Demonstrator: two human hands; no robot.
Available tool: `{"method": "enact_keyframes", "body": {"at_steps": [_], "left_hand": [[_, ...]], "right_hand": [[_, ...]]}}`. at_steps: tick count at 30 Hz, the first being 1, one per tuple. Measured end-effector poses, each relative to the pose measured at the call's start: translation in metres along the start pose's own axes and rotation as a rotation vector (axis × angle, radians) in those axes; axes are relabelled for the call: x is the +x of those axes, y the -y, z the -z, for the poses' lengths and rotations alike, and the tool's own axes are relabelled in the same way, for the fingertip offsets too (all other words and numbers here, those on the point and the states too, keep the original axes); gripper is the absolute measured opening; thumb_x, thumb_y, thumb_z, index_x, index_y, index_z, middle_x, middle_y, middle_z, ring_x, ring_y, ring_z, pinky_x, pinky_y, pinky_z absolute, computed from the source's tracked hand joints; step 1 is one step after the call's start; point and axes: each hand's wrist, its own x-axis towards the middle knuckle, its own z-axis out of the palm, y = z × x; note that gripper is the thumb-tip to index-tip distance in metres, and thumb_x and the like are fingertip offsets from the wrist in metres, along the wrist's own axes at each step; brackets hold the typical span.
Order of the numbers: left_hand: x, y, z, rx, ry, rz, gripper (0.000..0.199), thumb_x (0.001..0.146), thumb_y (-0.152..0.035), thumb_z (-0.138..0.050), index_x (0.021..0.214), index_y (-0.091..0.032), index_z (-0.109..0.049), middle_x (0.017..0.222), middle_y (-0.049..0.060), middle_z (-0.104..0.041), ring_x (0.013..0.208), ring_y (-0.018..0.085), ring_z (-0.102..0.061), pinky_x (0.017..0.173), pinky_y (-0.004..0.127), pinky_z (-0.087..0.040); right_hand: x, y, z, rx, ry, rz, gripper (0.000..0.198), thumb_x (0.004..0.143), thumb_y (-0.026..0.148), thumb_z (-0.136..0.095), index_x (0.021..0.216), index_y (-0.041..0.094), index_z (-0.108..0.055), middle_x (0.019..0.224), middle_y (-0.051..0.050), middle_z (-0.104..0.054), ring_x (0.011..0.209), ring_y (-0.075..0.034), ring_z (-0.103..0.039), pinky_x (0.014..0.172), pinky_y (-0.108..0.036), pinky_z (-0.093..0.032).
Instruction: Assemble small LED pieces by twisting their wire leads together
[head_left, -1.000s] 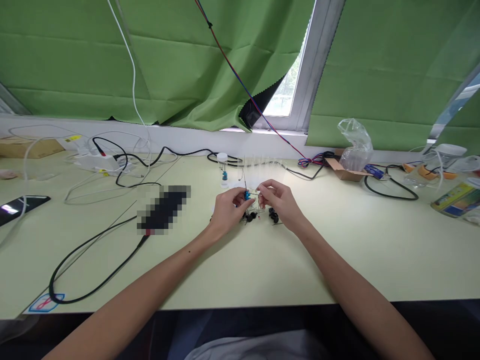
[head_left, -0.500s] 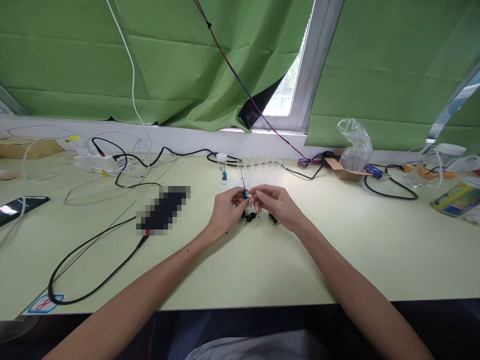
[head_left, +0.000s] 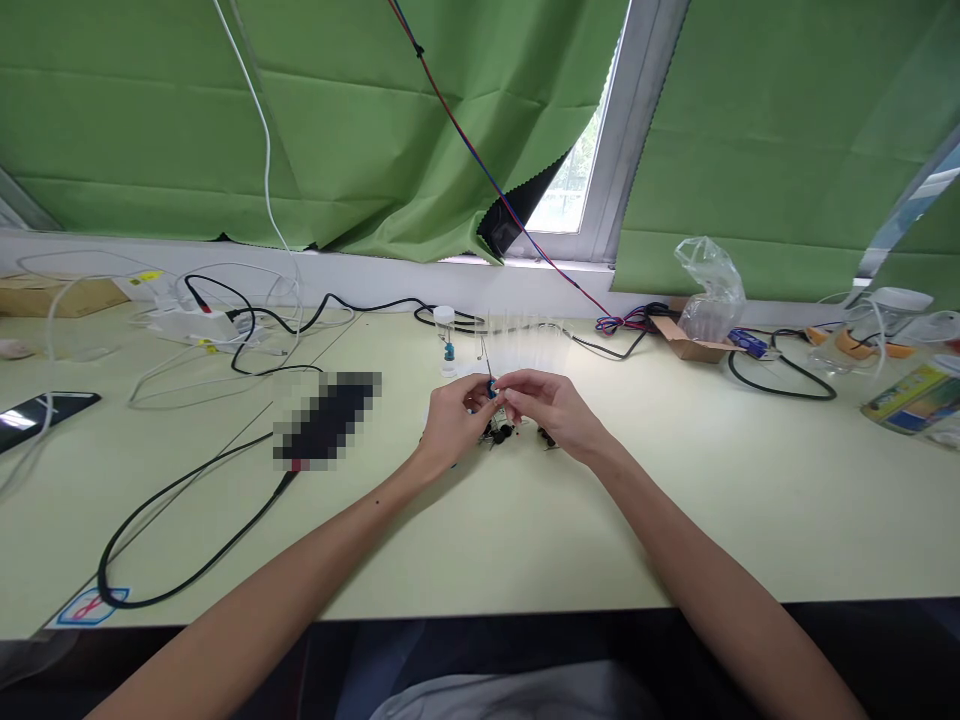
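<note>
My left hand (head_left: 456,415) is closed in a pinch on a small blue component (head_left: 492,388) with a thin wire lead that sticks up. My right hand (head_left: 551,408) meets it from the other side, thumb and fingertips pressed together against the blue component; what lies in that pinch is hidden. Below the fingers, several small black components (head_left: 499,433) with wire legs lie on the table, partly covered by the hands. Just beyond stands a clear lidded tube (head_left: 444,340) with blue components in it, beside a row of clear containers (head_left: 529,345).
A black cable (head_left: 199,600) loops over the table (head_left: 480,550) at left, running to a blurred dark device (head_left: 328,420). A phone (head_left: 45,418) lies far left. An open cardboard box (head_left: 694,345) with a plastic bag and a yellow-labelled jar (head_left: 919,395) stand at right.
My right fingertips have shifted slightly left, closer in on the blue component. The wire lead leans a little differently. My left hand stays in nearly the same place.
</note>
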Motion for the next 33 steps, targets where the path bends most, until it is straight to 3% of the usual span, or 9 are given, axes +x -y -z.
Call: {"method": "enact_keyframes", "body": {"at_steps": [9,15,21,33], "left_hand": [[-0.0003,0.0010,-0.0012,0.006,-0.013,-0.018,0.024,0.083,-0.042,-0.060,0.088,-0.019,-0.066,0.070,0.000,-0.062,0.063,0.013,-0.053,0.062,0.025,-0.046],[-0.0003,0.0022,-0.0020,0.028,-0.007,-0.022,0.021,0.082,-0.038,-0.061,0.088,-0.018,-0.066,0.074,0.001,-0.064,0.065,0.014,-0.056,0.064,0.026,-0.047],[-0.0007,0.0032,-0.0025,0.045,-0.003,-0.037,0.022,0.082,-0.039,-0.062,0.089,-0.018,-0.068,0.072,0.001,-0.063,0.064,0.013,-0.053,0.063,0.026,-0.046],[-0.0001,0.0020,-0.0018,0.005,-0.006,-0.001,0.032,0.082,-0.048,-0.063,0.089,-0.018,-0.069,0.068,0.000,-0.060,0.061,0.013,-0.052,0.061,0.025,-0.046]], "right_hand": [[0.0005,0.0010,-0.0015,-0.030,-0.104,0.013,0.027,0.074,0.042,-0.075,0.090,0.021,-0.070,0.083,-0.002,-0.065,0.067,-0.012,-0.055,0.065,-0.029,-0.050],[0.0000,0.0038,-0.0034,-0.089,-0.170,-0.008,0.028,0.071,0.044,-0.077,0.080,0.019,-0.068,0.073,-0.001,-0.064,0.062,-0.012,-0.055,0.062,-0.029,-0.049],[0.0005,0.0041,-0.0032,-0.107,-0.170,0.007,0.031,0.077,0.049,-0.071,0.078,0.018,-0.068,0.067,-0.001,-0.064,0.057,-0.011,-0.052,0.058,-0.029,-0.046],[0.0020,-0.0024,0.0001,0.025,-0.114,0.000,0.038,0.083,0.053,-0.063,0.087,0.016,-0.070,0.076,-0.005,-0.067,0.060,-0.012,-0.057,0.059,-0.028,-0.048]]}}
